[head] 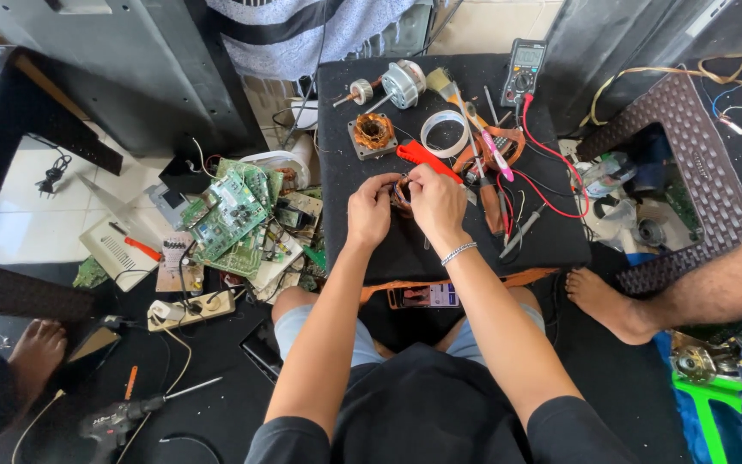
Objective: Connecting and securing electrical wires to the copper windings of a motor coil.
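Note:
Both my hands meet over a low black work table (354, 112). My left hand (369, 211) and my right hand (436, 201) together grip a small motor stator with copper windings (400, 192), mostly hidden between my fingers. A silver bracelet sits on my right wrist. Just beyond the hands lies a red-handled tool (422, 158). Farther back sit a second copper-wound stator (373, 133), a roll of clear tape (444, 133) and a motor rotor with its housing (398, 84).
A multimeter (523, 70) with red leads (551, 163), a brush and screwdrivers crowd the table's right side. Green circuit boards (235, 215) are piled on the floor at left, with a power strip (191, 309) and a drill (118, 421). Another person's foot (607, 302) rests at right beside a brown woven basket (689, 172).

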